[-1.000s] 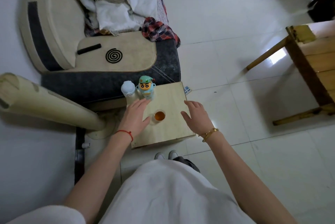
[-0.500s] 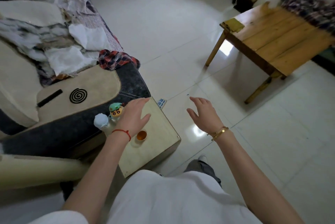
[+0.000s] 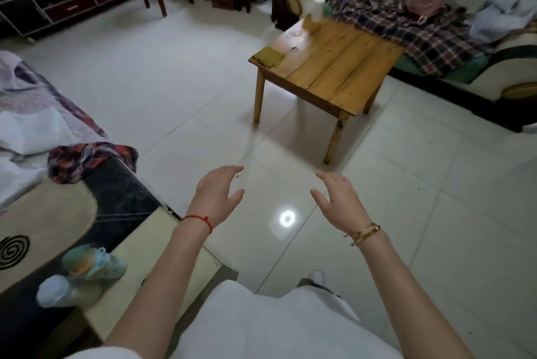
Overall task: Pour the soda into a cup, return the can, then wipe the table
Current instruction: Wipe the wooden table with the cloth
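Soda-task surface [image 3: 162, 245], the small pale one, sits near left under the left forearm, carrying a blurred cartoon-topped bottle [image 3: 93, 264] and white-capped bottle [image 3: 55, 294]. Both hands hang over the floor, fingers spread and relaxed, holding nothing: left hand [image 3: 216, 194], right hand [image 3: 338, 198]. Half a second ago the left hand hovered above that surface; now it is right of it.

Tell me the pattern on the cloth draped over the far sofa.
The cloth is plaid, dark blue and red with white lines, seen in the head view.
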`<state>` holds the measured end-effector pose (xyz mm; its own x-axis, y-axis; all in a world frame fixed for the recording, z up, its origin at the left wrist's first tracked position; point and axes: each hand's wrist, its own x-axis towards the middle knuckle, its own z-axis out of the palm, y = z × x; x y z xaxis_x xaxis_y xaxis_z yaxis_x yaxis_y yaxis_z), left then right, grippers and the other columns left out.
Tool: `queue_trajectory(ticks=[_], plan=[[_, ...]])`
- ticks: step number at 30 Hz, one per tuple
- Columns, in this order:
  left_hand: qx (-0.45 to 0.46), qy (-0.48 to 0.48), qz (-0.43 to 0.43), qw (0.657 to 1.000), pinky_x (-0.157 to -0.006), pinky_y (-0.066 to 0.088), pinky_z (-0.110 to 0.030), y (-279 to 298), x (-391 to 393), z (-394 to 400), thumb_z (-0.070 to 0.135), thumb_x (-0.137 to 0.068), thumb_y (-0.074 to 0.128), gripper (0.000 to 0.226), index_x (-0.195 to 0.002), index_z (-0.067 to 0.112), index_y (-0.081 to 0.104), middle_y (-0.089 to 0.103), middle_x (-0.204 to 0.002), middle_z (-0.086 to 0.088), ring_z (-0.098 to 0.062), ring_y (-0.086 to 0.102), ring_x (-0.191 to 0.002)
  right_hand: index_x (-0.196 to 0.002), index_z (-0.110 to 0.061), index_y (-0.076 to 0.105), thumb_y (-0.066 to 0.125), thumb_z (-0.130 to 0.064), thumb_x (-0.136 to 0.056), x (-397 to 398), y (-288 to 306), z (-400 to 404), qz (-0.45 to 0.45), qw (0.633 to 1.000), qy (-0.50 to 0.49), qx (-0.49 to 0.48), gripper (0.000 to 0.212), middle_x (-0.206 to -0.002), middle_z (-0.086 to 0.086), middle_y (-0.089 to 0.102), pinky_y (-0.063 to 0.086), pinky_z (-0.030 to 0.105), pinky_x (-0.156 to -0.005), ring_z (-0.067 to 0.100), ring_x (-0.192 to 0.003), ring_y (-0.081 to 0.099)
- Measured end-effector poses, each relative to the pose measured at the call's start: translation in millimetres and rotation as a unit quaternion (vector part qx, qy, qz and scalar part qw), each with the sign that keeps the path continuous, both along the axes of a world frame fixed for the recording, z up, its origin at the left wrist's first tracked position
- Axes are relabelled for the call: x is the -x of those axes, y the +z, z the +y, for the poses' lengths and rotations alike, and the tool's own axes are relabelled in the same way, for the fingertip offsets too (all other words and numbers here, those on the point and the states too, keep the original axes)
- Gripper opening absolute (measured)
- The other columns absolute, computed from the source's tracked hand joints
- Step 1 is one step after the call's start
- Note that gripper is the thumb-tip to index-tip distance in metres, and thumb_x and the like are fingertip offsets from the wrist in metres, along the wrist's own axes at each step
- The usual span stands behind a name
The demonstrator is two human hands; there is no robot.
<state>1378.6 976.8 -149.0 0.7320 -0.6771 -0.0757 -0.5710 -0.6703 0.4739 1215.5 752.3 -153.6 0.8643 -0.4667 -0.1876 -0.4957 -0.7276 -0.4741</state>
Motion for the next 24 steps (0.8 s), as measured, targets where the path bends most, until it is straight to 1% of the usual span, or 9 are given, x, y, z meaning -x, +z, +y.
queue_trajectory(ticks=[6,9,13,17,24], plan=[[0.04,-0.015,-0.001,0.999,-0.111,0.036,-0.042,16.1,15.5,-134.2,0.026,-0.092,0.063,0.05,-0.139,0.019,0.049,0.053,-0.14,0.0,-0.022,0.047,-0.131,-0.145,-0.015,0.041,0.045,-0.035,-0.1,32.7,27.9,-135.7,-0.016,0.998,-0.039,0.039,0.049,-0.145,0.004,0.046,0.03,0.037,-0.113,0.023,-0.137,0.035],[0.051,-0.024,-0.003,0.998,-0.11,0.037,-0.041,21.9,23.8,-189.9,0.025,-0.091,0.064,0.05,-0.138,0.018,0.05,0.054,-0.139,-0.001,-0.022,0.048,-0.13,-0.144,-0.014,0.041,0.045,-0.037,-0.1,45.9,37.0,-190.6,-0.022,0.997,-0.052,0.047,0.05,-0.144,0.006,0.047,0.03,0.038,-0.113,0.023,-0.137,0.035],[0.052,-0.042,-0.007,0.998,-0.108,0.039,-0.042,30.0,30.4,-250.3,0.026,-0.091,0.063,0.049,-0.138,0.018,0.05,0.055,-0.138,-0.001,-0.022,0.049,-0.129,-0.143,-0.014,0.042,0.045,-0.034,-0.1,58.7,39.8,-242.8,-0.032,0.996,-0.074,0.038,0.048,-0.144,0.006,0.047,0.029,0.039,-0.113,0.024,-0.137,0.034],[0.037,-0.067,-0.015,0.997,-0.109,0.04,-0.039,36.5,28.8,-305.4,0.027,-0.092,0.063,0.051,-0.141,0.018,0.048,0.054,-0.14,-0.002,-0.021,0.048,-0.13,-0.143,-0.014,0.042,0.045,-0.035,-0.1,69.1,31.7,-283.0,-0.031,0.994,-0.105,0.022,0.048,-0.144,0.006,0.047,0.031,0.042,-0.114,0.024,-0.137,0.035],[0.03,-0.117,-0.008,0.993,-0.11,0.039,-0.038,28.1,10.9,-416.7,0.028,-0.092,0.063,0.054,-0.142,0.019,0.046,0.052,-0.141,-0.003,-0.02,0.046,-0.132,-0.143,-0.013,0.043,0.045,-0.035,-0.1,72.6,8.8,-370.7,-0.029,0.984,-0.173,0.003,0.048,-0.144,0.007,0.048,0.03,0.044,-0.114,0.025,-0.137,0.035]])
